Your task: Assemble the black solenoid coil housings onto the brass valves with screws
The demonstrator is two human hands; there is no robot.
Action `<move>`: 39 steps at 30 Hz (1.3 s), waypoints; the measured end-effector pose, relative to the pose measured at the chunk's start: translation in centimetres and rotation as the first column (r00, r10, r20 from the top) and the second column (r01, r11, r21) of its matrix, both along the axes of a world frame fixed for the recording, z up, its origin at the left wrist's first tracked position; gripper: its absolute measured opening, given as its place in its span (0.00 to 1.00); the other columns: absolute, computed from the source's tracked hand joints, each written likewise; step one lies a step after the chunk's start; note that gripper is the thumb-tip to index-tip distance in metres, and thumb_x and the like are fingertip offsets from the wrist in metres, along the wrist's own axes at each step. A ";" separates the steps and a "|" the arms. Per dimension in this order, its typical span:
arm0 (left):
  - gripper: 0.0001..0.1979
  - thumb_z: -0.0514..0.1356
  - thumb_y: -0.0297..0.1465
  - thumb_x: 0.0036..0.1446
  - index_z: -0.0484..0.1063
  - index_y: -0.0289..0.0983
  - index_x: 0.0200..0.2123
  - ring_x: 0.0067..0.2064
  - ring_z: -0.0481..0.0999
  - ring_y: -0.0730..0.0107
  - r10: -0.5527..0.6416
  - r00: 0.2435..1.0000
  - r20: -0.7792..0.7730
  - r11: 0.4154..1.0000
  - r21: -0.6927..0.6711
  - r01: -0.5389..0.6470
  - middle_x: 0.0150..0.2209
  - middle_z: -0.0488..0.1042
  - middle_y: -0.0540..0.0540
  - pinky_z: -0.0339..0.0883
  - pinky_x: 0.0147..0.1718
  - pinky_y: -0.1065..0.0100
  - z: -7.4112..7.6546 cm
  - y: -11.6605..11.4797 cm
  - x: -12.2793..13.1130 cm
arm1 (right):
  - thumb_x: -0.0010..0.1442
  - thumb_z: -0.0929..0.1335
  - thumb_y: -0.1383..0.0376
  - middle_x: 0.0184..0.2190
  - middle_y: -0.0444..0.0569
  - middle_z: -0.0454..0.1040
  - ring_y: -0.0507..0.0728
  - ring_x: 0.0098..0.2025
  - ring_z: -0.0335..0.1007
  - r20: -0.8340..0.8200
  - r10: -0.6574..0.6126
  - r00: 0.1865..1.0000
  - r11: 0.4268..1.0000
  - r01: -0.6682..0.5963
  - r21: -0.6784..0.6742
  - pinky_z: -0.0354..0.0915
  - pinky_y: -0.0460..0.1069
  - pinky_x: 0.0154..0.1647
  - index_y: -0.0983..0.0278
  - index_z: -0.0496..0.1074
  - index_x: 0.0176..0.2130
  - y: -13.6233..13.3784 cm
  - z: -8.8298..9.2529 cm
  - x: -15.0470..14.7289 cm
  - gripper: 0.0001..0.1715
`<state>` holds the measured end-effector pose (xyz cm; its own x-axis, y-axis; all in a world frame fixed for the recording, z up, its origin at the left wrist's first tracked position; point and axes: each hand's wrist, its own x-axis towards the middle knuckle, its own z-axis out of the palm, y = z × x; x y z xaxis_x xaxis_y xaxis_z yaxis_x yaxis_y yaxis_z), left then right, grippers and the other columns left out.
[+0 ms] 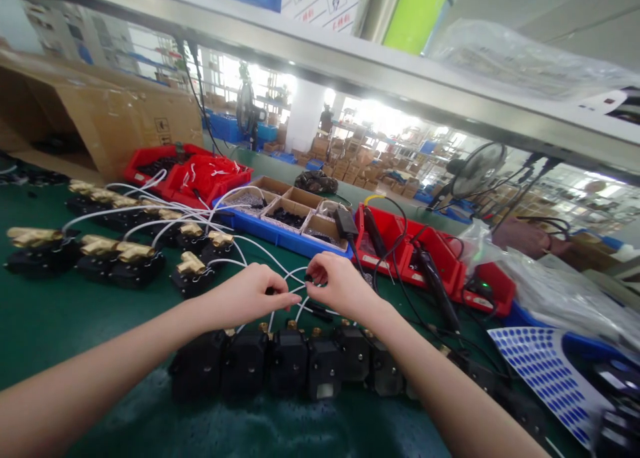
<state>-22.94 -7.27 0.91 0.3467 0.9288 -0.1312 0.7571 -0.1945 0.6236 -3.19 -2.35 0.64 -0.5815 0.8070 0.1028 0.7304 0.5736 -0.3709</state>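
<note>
My left hand (253, 295) and my right hand (337, 285) meet over the green mat, both pinched on thin white wires (295, 288) with small black ends. Just below them a row of several black valve bodies (295, 361) with brass tips lies side by side. The wires run back to more black units with brass fittings (120, 251) at the left.
Red bins (193, 175) and a blue tray with cardboard compartments (290, 215) stand behind. More red bins with black tools and cables (425, 255) sit right. A sheet of blue stickers (547, 375) and plastic bags (555, 291) lie far right. A cardboard box (95, 118) stands left.
</note>
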 end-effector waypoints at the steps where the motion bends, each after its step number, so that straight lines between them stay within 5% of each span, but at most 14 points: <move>1: 0.26 0.53 0.53 0.55 0.67 0.37 0.20 0.24 0.54 0.73 -0.034 0.999 -0.009 0.999 0.003 0.034 0.19 0.55 0.54 0.46 0.24 0.68 -0.1 0.0 0.3 | 0.57 0.72 0.71 0.36 0.45 0.74 0.51 0.38 0.73 -0.067 -0.016 0.998 1.000 0.017 0.009 0.72 0.46 0.42 0.66 0.71 0.38 -1.4 0.8 0.9 0.08; 4: 0.26 0.52 0.53 0.58 0.65 0.37 0.20 0.24 0.53 0.73 -0.140 0.990 -0.018 0.990 -0.015 0.139 0.19 0.54 0.54 0.46 0.22 0.68 -0.4 0.1 1.5 | 0.58 0.70 0.73 0.33 0.43 0.74 0.48 0.33 0.74 -0.259 -0.072 0.963 0.997 0.079 0.019 0.72 0.42 0.37 0.64 0.70 0.37 -6.4 1.1 3.6 0.06; 7: 0.29 0.50 0.54 0.61 0.63 0.38 0.18 0.21 0.51 0.74 -0.221 0.974 -0.048 0.974 -0.058 0.218 0.17 0.53 0.53 0.44 0.20 0.67 -0.4 0.6 2.8 | 0.56 0.68 0.74 0.32 0.42 0.74 0.48 0.31 0.72 -0.504 -0.053 0.862 0.992 0.104 0.074 0.70 0.41 0.32 0.61 0.71 0.35 -11.0 -1.9 4.8 0.08; 11: 0.30 0.55 0.56 0.57 0.69 0.36 0.19 0.21 0.53 0.74 -0.356 0.933 -0.055 0.930 -0.122 0.347 0.17 0.56 0.53 0.45 0.19 0.68 -0.4 1.4 4.1 | 0.60 0.65 0.74 0.33 0.44 0.73 0.51 0.32 0.72 -0.528 -0.014 0.849 0.935 0.198 0.293 0.70 0.44 0.33 0.61 0.70 0.39 -13.9 -6.3 3.9 0.10; 14: 0.28 0.61 0.57 0.52 0.79 0.35 0.29 0.24 0.60 0.72 -0.441 0.896 -0.054 0.889 -0.168 0.427 0.20 0.64 0.52 0.51 0.22 0.70 -0.2 1.7 4.4 | 0.63 0.64 0.73 0.32 0.47 0.73 0.55 0.33 0.72 -0.435 -0.003 0.901 0.884 0.205 0.419 0.71 0.48 0.34 0.63 0.68 0.39 -13.9 -7.3 3.0 0.06; 19: 0.29 0.69 0.54 0.42 0.82 0.36 0.39 0.25 0.65 0.71 -0.480 0.872 -0.097 0.867 -0.203 0.454 0.24 0.68 0.52 0.55 0.23 0.71 0.5 1.3 4.5 | 0.66 0.63 0.72 0.29 0.48 0.71 0.56 0.30 0.71 -0.350 0.010 0.937 0.840 0.182 0.511 0.71 0.49 0.31 0.64 0.68 0.37 -13.4 -6.8 2.8 0.06; 25: 0.22 0.68 0.48 0.44 0.81 0.36 0.34 0.24 0.65 0.71 -0.426 0.885 -0.187 0.897 -0.213 0.387 0.23 0.69 0.52 0.54 0.21 0.71 1.2 0.6 5.4 | 0.66 0.63 0.74 0.28 0.49 0.71 0.56 0.29 0.71 -0.310 0.038 0.950 0.818 0.148 0.556 0.71 0.49 0.30 0.66 0.69 0.38 -13.5 -6.4 2.9 0.07; 39: 0.12 0.64 0.40 0.42 0.71 0.38 0.18 0.22 0.58 0.72 -0.366 0.915 -0.171 0.912 -0.259 0.317 0.17 0.58 0.55 0.48 0.19 0.68 1.5 -0.1 6.3 | 0.66 0.66 0.71 0.34 0.51 0.73 0.56 0.35 0.72 -0.403 0.070 0.913 0.907 0.109 0.406 0.73 0.49 0.36 0.66 0.72 0.43 -13.4 -7.1 3.9 0.06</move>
